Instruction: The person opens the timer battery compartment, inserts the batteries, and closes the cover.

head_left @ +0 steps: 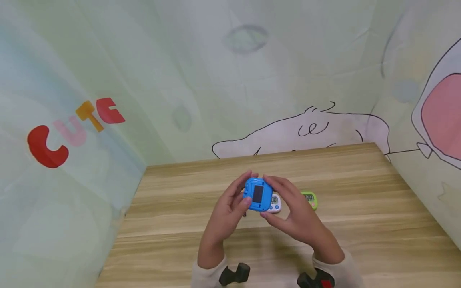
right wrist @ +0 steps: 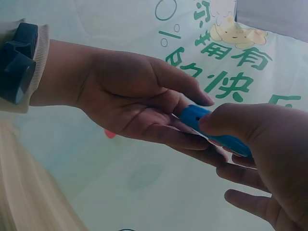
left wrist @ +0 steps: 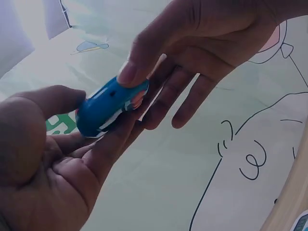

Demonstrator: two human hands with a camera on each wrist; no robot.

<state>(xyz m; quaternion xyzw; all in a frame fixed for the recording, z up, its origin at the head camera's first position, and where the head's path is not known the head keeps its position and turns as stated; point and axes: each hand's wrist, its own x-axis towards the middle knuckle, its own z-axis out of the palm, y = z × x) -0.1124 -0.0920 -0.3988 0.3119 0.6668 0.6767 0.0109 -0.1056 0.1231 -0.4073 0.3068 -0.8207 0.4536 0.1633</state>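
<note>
A blue digital timer (head_left: pixel 265 196) is held up over the table, its back with a dark rectangular panel turned to the head camera. On its left edge, my left hand (head_left: pixel 227 214) pinches it, thumb at the lower left corner and fingers behind. My right hand (head_left: pixel 297 212) grips the opposite edge between thumb below and forefinger above. The left wrist view shows the timer (left wrist: pixel 103 108) edge-on between both thumbs and fingers. Partly hidden behind it, a white timer (head_left: pixel 276 203) lies on the table. Beyond my right hand lies a green timer (head_left: pixel 310 199), half covered by that hand.
The wood-grain table (head_left: pixel 173 200) meets printed cloth walls at its back and sides. Red, pink and orange letters (head_left: pixel 48 148) mark the left cloth. Black devices (head_left: pixel 235 274) are strapped at both wrists over pale sleeves.
</note>
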